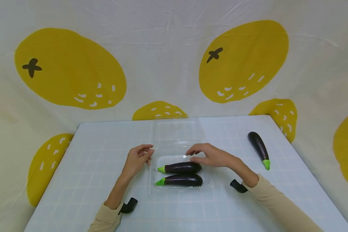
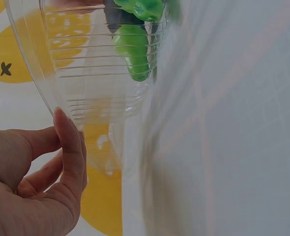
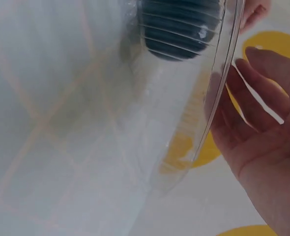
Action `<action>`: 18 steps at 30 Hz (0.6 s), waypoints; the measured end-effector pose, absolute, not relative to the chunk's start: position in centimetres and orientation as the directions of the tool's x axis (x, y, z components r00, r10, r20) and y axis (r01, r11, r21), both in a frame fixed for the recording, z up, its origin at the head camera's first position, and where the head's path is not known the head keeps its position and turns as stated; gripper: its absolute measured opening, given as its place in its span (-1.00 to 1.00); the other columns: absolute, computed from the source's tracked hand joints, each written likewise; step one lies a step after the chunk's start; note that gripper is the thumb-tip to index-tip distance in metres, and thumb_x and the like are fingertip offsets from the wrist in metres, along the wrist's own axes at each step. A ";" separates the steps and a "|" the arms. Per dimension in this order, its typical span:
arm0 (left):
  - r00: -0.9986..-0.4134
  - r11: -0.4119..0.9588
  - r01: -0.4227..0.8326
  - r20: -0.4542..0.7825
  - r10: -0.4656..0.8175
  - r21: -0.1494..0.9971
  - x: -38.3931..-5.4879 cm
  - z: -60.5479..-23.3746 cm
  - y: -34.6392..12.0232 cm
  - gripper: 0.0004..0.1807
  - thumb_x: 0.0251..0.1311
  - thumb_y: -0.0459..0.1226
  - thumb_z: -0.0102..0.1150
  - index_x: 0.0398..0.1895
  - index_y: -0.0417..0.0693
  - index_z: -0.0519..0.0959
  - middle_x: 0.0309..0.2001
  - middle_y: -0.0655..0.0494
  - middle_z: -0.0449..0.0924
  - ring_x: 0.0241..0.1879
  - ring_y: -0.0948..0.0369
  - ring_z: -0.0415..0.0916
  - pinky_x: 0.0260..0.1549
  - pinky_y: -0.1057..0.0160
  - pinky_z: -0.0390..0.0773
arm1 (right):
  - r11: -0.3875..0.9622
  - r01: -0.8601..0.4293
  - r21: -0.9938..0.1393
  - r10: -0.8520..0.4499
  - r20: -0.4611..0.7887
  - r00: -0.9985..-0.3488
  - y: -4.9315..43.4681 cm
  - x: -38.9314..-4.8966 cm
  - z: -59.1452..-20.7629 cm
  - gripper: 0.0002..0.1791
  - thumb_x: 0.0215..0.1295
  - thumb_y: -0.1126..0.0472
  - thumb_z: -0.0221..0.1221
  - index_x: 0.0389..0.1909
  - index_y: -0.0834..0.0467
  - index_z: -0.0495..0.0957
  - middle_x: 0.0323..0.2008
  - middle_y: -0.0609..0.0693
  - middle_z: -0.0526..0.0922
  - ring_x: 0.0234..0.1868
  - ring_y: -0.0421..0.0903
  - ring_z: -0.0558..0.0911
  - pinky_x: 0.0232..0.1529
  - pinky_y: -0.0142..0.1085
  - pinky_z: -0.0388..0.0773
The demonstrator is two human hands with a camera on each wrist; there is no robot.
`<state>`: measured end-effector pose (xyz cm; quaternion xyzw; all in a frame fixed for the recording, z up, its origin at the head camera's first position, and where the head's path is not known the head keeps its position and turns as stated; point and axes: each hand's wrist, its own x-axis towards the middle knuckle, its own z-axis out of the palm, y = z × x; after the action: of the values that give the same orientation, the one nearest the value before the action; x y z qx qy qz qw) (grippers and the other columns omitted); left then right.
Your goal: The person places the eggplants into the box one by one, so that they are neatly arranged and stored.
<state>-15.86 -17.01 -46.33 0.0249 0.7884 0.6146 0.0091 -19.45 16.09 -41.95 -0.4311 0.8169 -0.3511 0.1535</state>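
A clear plastic clamshell box (image 1: 207,186) lies on the table with its lid (image 1: 177,130) folded back, away from the person. Two dark eggplants with green stems lie side by side in its base, the nearer eggplant (image 1: 183,180) and the farther eggplant (image 1: 183,167). At the box's left rim is my left hand (image 1: 137,160), bent fingertips close to the edge; the left wrist view shows a fingertip (image 2: 59,114) at the rim. My right hand (image 1: 210,155) hovers by the right rim and the farther eggplant's thick end, fingers loosely bent, holding nothing.
A third eggplant (image 1: 259,149) lies apart on the right of the table, green stem toward the person. The table has a pale checked cloth (image 1: 90,180). Behind it hangs a white curtain (image 1: 162,64) with yellow fruit prints. Black wrist cameras (image 1: 129,205) sit under both sleeves.
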 end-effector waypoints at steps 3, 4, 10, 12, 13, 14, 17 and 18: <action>-0.999 0.253 0.026 0.014 0.048 0.967 -16.0 -46.5 -17.0 -0.65 0.39 -0.32 0.29 0.13 -0.37 0.61 -0.13 -0.31 0.64 -0.55 0.16 0.57 -0.48 0.34 0.65 | 0.388 -0.600 -0.700 -0.796 0.074 -0.601 16.8 -19.4 -41.7 -0.71 0.48 0.24 0.24 0.13 0.24 0.62 0.05 0.08 0.71 0.07 0.01 0.67 0.15 0.05 0.59; -0.999 0.257 0.026 0.014 0.048 0.966 -16.0 -46.5 -17.0 -0.65 0.39 -0.32 0.29 0.13 -0.37 0.61 -0.13 -0.31 0.64 -0.55 0.17 0.57 -0.47 0.34 0.65 | 0.388 -0.601 -0.698 -0.791 0.082 -0.606 17.0 -19.4 -41.6 -0.73 0.47 0.26 0.24 0.12 0.24 0.63 0.04 0.09 0.71 0.06 0.00 0.67 0.15 0.05 0.59; -0.999 0.266 0.013 0.000 0.046 0.964 -16.0 -46.6 -17.1 -0.66 0.40 -0.32 0.27 0.14 -0.34 0.61 -0.13 -0.27 0.65 -0.56 0.16 0.57 -0.46 0.32 0.66 | 0.396 -0.613 -0.684 -0.761 0.129 -0.635 18.2 -19.5 -41.5 -0.76 0.43 0.32 0.27 0.07 0.22 0.64 -0.02 0.10 0.72 0.00 -0.08 0.66 0.10 0.01 0.63; -0.999 0.267 0.008 -0.005 0.047 0.964 -16.0 -46.6 -17.1 -0.66 0.40 -0.32 0.27 0.15 -0.33 0.62 -0.13 -0.25 0.65 -0.55 0.16 0.57 -0.45 0.33 0.66 | 0.405 -0.614 -0.678 -0.746 0.142 -0.650 18.6 -19.5 -41.5 -0.77 0.42 0.30 0.28 0.05 0.20 0.65 -0.04 0.08 0.73 -0.02 -0.11 0.66 0.09 -0.01 0.63; -0.999 0.267 0.007 -0.006 0.048 0.964 -16.0 -46.6 -17.1 -0.66 0.41 -0.32 0.27 0.15 -0.32 0.62 -0.13 -0.25 0.65 -0.55 0.16 0.57 -0.45 0.33 0.66 | 0.412 -0.611 -0.676 -0.737 0.147 -0.660 18.8 -19.5 -41.4 -0.78 0.42 0.28 0.29 0.04 0.19 0.65 -0.04 0.08 0.73 -0.02 -0.12 0.66 0.09 0.00 0.64; -0.999 0.265 0.007 -0.006 0.049 0.964 -15.9 -46.5 -17.1 -0.66 0.41 -0.32 0.27 0.15 -0.32 0.62 -0.13 -0.25 0.65 -0.55 0.16 0.57 -0.45 0.33 0.66 | 0.420 -0.612 -0.671 -0.728 0.153 -0.668 19.1 -19.5 -41.4 -0.78 0.42 0.27 0.29 0.04 0.17 0.66 -0.05 0.07 0.73 -0.03 -0.13 0.66 0.09 -0.01 0.64; -0.999 0.258 0.012 -0.001 0.053 0.966 -15.9 -46.6 -17.1 -0.66 0.41 -0.32 0.27 0.15 -0.33 0.61 -0.13 -0.26 0.65 -0.55 0.16 0.57 -0.46 0.33 0.66 | 0.434 -0.612 -0.661 -0.703 0.176 -0.689 19.8 -19.4 -41.4 -0.79 0.41 0.27 0.30 0.02 0.13 0.67 -0.06 0.08 0.74 -0.03 -0.13 0.66 0.08 0.00 0.64; -0.999 0.254 0.013 0.000 0.054 0.967 -16.0 -46.6 -17.1 -0.66 0.40 -0.32 0.27 0.15 -0.33 0.61 -0.13 -0.26 0.65 -0.54 0.16 0.57 -0.46 0.33 0.66 | 0.436 -0.614 -0.658 -0.696 0.186 -0.694 20.0 -19.4 -41.4 -0.79 0.40 0.28 0.31 0.01 0.14 0.67 -0.06 0.08 0.74 -0.03 -0.12 0.66 0.07 0.01 0.64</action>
<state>-15.96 -17.14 -46.57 0.0211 0.7917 0.6103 0.0164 -19.42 20.05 -41.44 -0.3873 0.8454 -0.3633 0.0565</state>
